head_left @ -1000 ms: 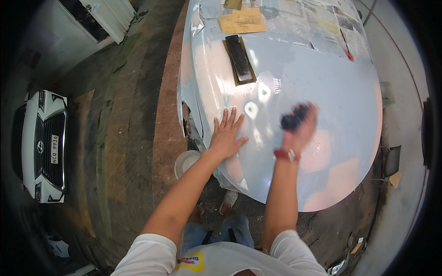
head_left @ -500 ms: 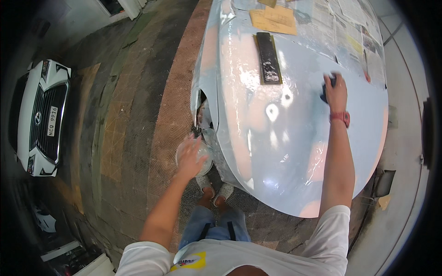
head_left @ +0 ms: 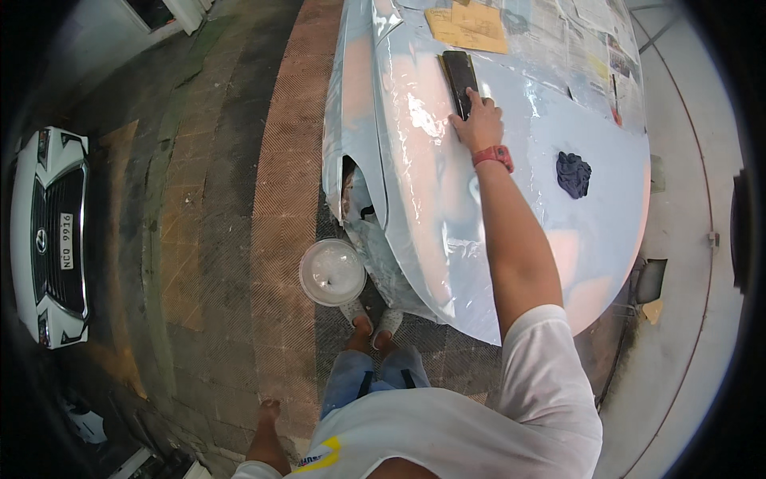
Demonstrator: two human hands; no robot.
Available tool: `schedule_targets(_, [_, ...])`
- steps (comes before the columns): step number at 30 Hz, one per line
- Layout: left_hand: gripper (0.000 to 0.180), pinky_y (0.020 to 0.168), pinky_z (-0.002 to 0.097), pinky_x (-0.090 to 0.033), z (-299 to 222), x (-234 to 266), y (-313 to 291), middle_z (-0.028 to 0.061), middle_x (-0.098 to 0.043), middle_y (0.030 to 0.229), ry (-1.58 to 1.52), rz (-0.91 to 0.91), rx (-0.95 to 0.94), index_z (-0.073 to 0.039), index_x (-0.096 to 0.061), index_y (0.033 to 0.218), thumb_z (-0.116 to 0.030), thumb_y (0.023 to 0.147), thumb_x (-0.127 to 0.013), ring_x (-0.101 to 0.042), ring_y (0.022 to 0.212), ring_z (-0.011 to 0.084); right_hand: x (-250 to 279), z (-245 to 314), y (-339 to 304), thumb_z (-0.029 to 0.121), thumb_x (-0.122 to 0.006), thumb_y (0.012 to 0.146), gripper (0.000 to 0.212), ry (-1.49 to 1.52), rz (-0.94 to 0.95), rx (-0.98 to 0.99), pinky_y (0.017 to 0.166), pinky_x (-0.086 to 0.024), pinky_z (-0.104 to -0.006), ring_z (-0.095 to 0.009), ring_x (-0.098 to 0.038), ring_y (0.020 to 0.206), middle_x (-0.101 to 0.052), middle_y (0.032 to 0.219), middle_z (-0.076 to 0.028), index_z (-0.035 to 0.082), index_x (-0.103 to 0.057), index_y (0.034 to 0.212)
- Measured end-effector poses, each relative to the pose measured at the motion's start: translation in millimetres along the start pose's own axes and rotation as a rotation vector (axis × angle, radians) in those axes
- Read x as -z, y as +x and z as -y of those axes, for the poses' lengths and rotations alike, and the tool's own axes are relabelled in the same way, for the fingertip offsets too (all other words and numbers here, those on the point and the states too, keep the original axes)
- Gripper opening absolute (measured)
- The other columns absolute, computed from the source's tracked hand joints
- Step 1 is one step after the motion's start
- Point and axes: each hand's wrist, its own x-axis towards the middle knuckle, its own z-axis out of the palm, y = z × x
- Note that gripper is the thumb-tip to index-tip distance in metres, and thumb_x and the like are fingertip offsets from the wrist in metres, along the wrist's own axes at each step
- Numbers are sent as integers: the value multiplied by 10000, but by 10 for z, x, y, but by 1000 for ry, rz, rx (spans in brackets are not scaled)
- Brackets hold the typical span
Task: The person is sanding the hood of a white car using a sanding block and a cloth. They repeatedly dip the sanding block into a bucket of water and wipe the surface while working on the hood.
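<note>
A long black sanding block [head_left: 460,80] with a yellowish edge lies on the wet car hood [head_left: 511,207], which is patched in pale blue and pink. My right hand [head_left: 482,126], a red watch at its wrist, grips the near end of that block, thumb on its left side and fingers on its right. A crumpled dark blue rag [head_left: 573,176] rests on the hood, to the right of my right forearm. Low at the left, my left hand [head_left: 270,410] hangs over the floor, apart from everything; its fingers are too small to make out.
A round white bucket [head_left: 333,271] of cloudy water stands on the floor by my feet. Tan sandpaper sheets [head_left: 471,28] and newspaper masking [head_left: 570,48] cover the hood's far part. A white car [head_left: 60,235] is parked at left; a pale wall [head_left: 686,239] runs along the right.
My right hand has let go of the rag and moved left onto the sanding block. The left hand has drawn back from over the bucket to the lower left.
</note>
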Motion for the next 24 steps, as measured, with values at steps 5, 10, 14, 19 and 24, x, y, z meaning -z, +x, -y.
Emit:
schedule_targets(5, [718, 1332, 543, -304, -1080, 187, 55, 165, -328, 1776, -148, -104, -238, -96, -358, 1710, -476, 1130, -541, -338, 1626, 365, -405, 438, -667, 306, -809, 887, 713, 131, -191, 69, 1002, -580, -523, -436, -609, 1218, -618, 1312, -249, 120, -593, 1541])
schedule_targets(10, [587, 1241, 509, -396, -3461, 791, -982, 274, -529, 1614, -88, -209, -1172, -12, -586, 1533, -345, 1059, -678, -490, 1497, 459, -208, 773, -1210, 245, -802, 915, 699, 175, -149, 167, 1007, -565, -502, -427, -589, 1213, -576, 1342, -249, 73, -557, 1546])
schedule_targets(14, [532, 1229, 499, -415, -5025, 914, -2433, 247, -573, 1573, -255, -434, -1767, -11, -628, 1482, -323, 1056, -693, -509, 1474, 441, -153, 602, -1202, 366, -787, 977, 678, 211, -94, 239, 1034, -544, -509, -434, -590, 1269, -592, 1392, -255, 73, -567, 1547])
schedule_targets(19, [692, 1218, 545, -410, -5936, 781, -4141, 346, -444, 1605, -188, -545, -1735, -153, -448, 1651, -424, 1055, -675, -456, 1490, 498, -133, -536, -629, 460, -745, 1007, 666, 116, -303, 122, 1094, -508, -543, -466, -578, 1328, -583, 1478, -282, 47, -595, 1507])
schedule_targets(24, [812, 1189, 605, -416, -6426, 595, -4508, 369, -392, 1567, -36, -740, -1455, -222, -380, 1695, -514, 1012, -707, -431, 1451, 533, 182, -1804, -47, 682, -611, 1011, 853, -294, -118, -11, 1255, -327, -654, -414, -409, 1565, -384, 1740, -176, 159, -452, 1666])
